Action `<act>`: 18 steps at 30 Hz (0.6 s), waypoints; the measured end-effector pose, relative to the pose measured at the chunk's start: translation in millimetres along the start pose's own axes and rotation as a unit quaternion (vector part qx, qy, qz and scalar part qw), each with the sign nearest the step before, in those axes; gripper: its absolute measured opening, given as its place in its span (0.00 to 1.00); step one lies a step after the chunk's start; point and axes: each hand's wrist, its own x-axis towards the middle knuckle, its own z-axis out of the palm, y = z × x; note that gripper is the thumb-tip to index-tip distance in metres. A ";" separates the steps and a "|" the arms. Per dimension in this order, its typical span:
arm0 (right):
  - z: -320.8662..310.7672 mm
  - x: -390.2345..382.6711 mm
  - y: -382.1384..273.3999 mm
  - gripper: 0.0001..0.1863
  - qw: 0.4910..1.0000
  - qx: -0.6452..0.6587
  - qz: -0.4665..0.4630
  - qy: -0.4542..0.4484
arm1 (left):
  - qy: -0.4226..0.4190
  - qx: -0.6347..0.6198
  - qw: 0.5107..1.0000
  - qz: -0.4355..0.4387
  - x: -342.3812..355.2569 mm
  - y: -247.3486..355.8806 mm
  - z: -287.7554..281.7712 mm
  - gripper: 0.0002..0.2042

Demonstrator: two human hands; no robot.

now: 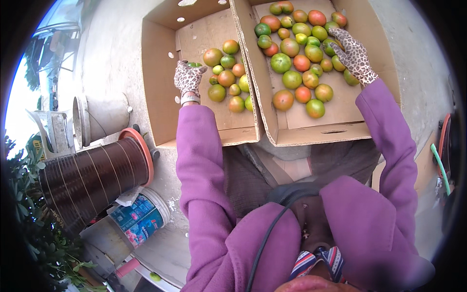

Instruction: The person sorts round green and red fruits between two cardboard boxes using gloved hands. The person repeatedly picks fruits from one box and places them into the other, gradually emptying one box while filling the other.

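The tomatoes (301, 63) have smooth, softly glossy skins. The left box (160, 87) and right box (335, 108) are plain matt cardboard with rough-cut edges. The gloves (357, 56) look like thin, matt cloth, the sleeves (202, 151) like fuzzy felt. The watch (190, 99) gleams like metal. The brown drum (97, 170) appears shiny, ribbed plastic; the pale bucket (107, 117), dull plastic.

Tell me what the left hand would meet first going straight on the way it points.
The left hand would likely meet the far wall of the left cardboard box; its height is unclear, so it might pass above.
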 end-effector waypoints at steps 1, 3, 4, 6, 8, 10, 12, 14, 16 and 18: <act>-0.1 -0.2 2.1 0.22 0.999 -0.015 0.014 -0.026 | -0.020 0.056 0.998 0.000 -0.7 1.1 6.2 0.36; -3.6 0.0 -2.7 0.21 0.996 -0.033 0.048 -0.063 | -0.065 0.156 0.985 0.021 1.4 -1.5 20.9 0.37; -2.0 0.8 -1.1 0.21 0.997 -0.029 0.048 -0.060 | -0.098 0.164 0.982 -0.001 1.2 -7.5 29.0 0.37; 3.0 0.3 4.4 0.20 0.997 -0.020 0.052 -0.056 | -0.082 0.126 0.988 0.035 6.4 -21.9 47.4 0.36; 5.2 2.0 9.1 0.19 0.998 -0.010 0.043 -0.038 | -0.097 0.016 0.995 0.034 17.9 -37.0 50.3 0.35; -2.8 5.3 7.9 0.19 0.997 0.016 0.069 -0.037 | -0.097 -0.064 0.993 0.020 26.2 -38.3 45.7 0.31; -11.3 15.8 27.3 0.22 0.994 0.047 0.097 0.012 | -0.013 -0.105 0.992 -0.062 29.2 -22.3 35.7 0.29; -28.5 20.8 37.6 0.23 0.989 0.050 0.129 0.061 | 0.171 -0.196 0.965 0.043 24.1 9.0 18.0 0.26; -32.2 23.8 35.9 0.23 0.985 0.047 0.152 0.066 | 0.186 -0.390 0.898 0.077 -7.0 72.0 -17.6 0.23; -33.6 25.5 24.5 0.24 0.985 0.046 0.158 0.046 | 0.120 -0.519 0.834 0.144 -54.5 143.6 -53.6 0.22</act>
